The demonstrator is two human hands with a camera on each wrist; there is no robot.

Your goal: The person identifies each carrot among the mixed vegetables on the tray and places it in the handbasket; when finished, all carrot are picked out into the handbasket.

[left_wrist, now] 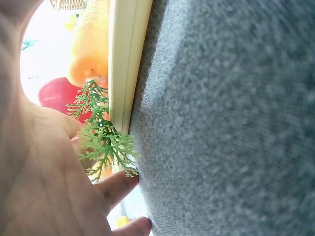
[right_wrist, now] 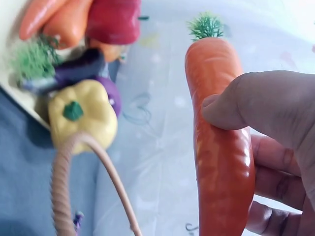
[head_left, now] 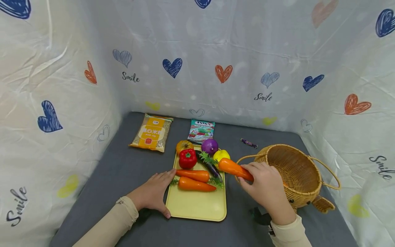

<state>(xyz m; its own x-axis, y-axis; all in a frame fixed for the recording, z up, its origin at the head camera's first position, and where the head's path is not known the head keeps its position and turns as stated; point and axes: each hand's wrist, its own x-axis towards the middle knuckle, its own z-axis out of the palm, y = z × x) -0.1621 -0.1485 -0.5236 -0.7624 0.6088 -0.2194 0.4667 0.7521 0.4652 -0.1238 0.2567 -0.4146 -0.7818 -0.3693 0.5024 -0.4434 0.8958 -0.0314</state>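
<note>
My right hand (head_left: 263, 183) grips an orange carrot (right_wrist: 221, 132) with green leaves, thumb along one side and fingers round the other. It is held in the air between the yellow tray (head_left: 197, 206) and the wicker basket (head_left: 290, 164). At the tray's left edge rests my left hand (head_left: 154, 192), fingers extended, thumb by the near corner. Two more carrots (head_left: 196, 185) lie across the tray. Behind them are a red bell pepper (head_left: 187, 159), an eggplant (head_left: 213, 168), a yellow bell pepper (head_left: 221, 155), a purple onion (head_left: 210, 146) and a small orange pumpkin (head_left: 184, 146).
The basket's looped handle (head_left: 330, 175) sticks out to the right. At the back lie a yellow grain bag (head_left: 151, 133) and a green candy bag (head_left: 202, 130). A small purple wrapped candy (head_left: 248, 143) lies left of the basket. Printed curtains surround the grey table.
</note>
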